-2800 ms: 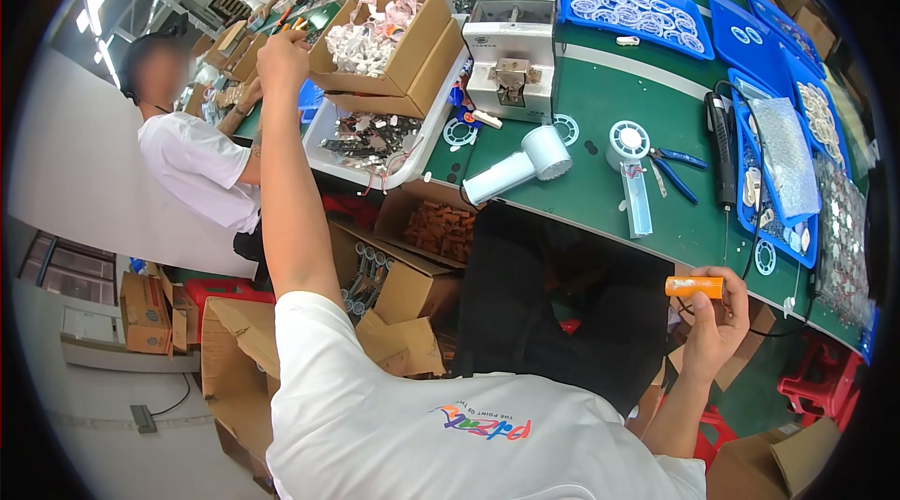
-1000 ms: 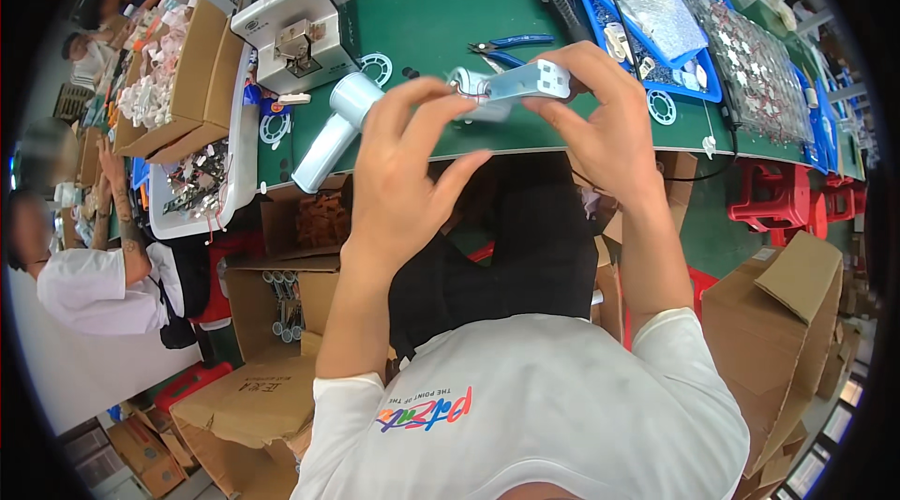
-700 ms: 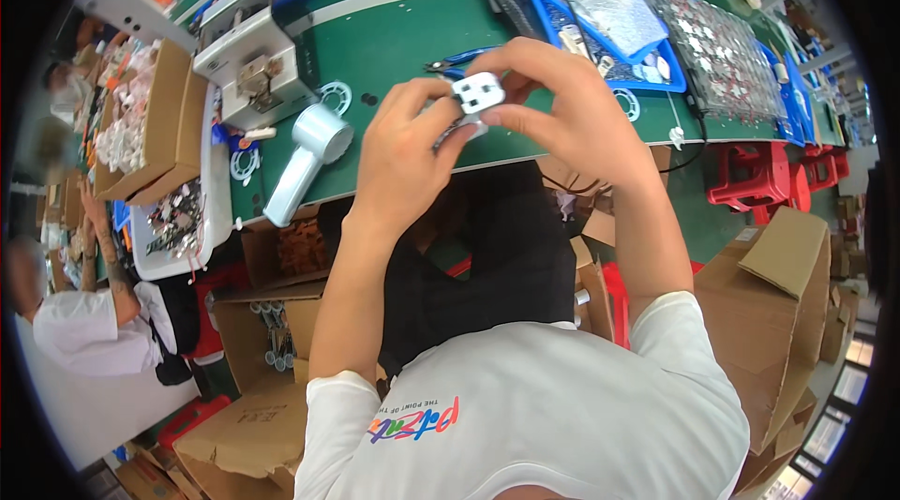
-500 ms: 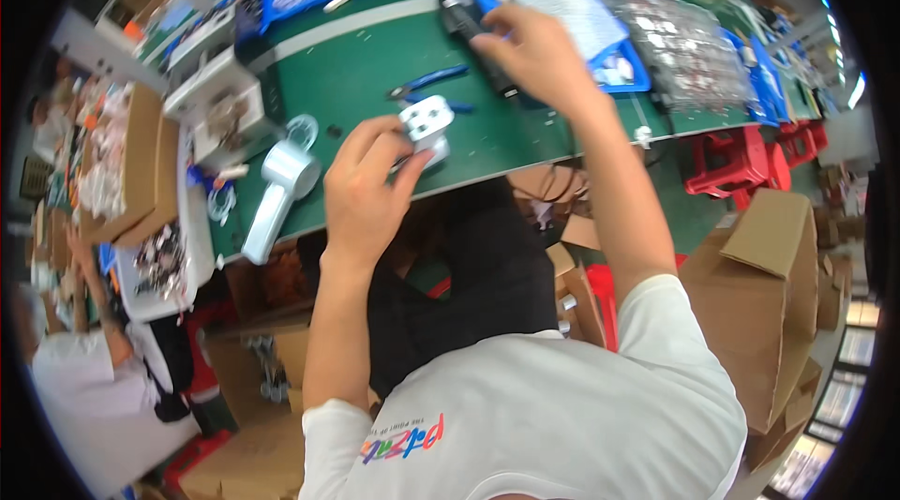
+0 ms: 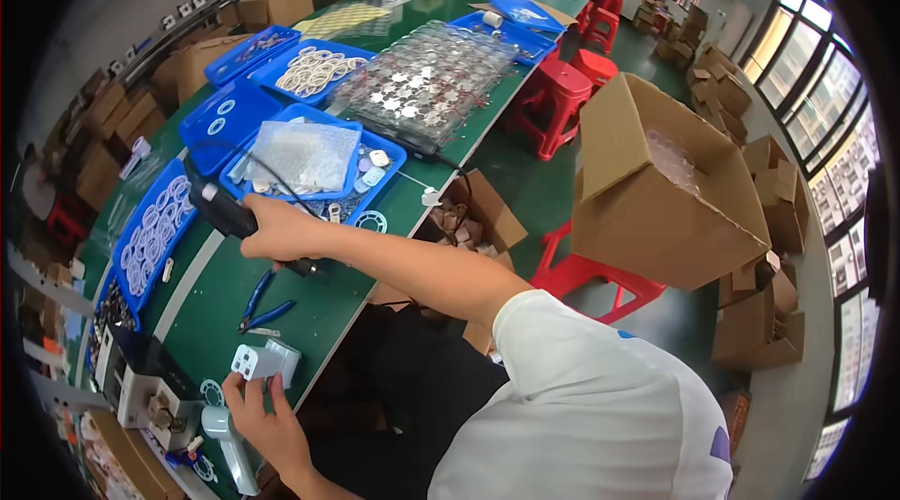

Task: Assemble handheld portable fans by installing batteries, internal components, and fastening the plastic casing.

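My left hand [image 5: 267, 423] pinches a pale, box-shaped plastic housing [image 5: 255, 362] with holes in its end face, close to the bench's front edge. Farther along the bench, my right hand [image 5: 281, 230] is wrapped round a black electric screwdriver [image 5: 221, 209], whose tip points toward me. Between the hands lie blue-handled nippers [image 5: 267, 308], jaws toward the housing. A pale blue handheld plastic casing [image 5: 229, 450] rests beside my left hand, with a loose ring [image 5: 213, 392] near it.
Blue trays of white rings [image 5: 150, 239], bagged parts [image 5: 305, 158] and cream loops [image 5: 319, 74] line the green bench [image 5: 211, 289]. Clear trays of metal parts [image 5: 422, 83] are stacked beyond. An open carton [image 5: 666, 191] and red stools [image 5: 553, 106] stand right of the bench.
The view has swung to the right. My right hand has closed round the screwdriver it was reaching over and shifted it. My left hand still holds the housing.
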The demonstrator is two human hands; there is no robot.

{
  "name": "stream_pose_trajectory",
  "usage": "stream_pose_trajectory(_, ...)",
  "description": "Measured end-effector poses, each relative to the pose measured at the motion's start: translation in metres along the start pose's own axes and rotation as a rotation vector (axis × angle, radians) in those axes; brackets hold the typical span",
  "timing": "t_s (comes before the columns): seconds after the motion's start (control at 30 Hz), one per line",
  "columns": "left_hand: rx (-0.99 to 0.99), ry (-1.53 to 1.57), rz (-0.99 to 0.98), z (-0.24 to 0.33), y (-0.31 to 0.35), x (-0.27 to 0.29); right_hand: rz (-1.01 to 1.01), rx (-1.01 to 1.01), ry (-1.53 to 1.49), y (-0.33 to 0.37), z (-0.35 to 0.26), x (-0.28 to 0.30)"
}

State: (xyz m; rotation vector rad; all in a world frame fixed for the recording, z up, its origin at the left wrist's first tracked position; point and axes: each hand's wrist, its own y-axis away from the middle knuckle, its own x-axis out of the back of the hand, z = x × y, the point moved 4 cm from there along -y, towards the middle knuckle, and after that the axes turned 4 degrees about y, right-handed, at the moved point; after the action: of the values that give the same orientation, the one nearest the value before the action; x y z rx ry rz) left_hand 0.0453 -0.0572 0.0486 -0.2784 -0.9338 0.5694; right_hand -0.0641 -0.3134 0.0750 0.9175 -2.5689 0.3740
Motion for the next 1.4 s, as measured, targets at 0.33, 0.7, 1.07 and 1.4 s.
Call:
stream_pose_trajectory(0.33,0.017,0.039,0.012,-0.015,0.004,-0.010,0.108,0.420,-0.951,0.066,-0.065,0.071)
stream_pose_trajectory(0.7,-0.136,0.161,0.278,-0.007,0.002,-0.021,-0.176,0.935,-1.128,0.114,-0.107,0.127)
stream_pose_trajectory(1.07,-0.177,0.164,0.365,-0.020,0.016,-0.027,-0.130,1.011,-1.243,0.114,-0.167,0.095)
stream_pose_trajectory(1.4,-0.161,0.206,0.385,-0.021,0.019,-0.029,-0.282,0.958,-0.996,0.108,-0.165,0.106)
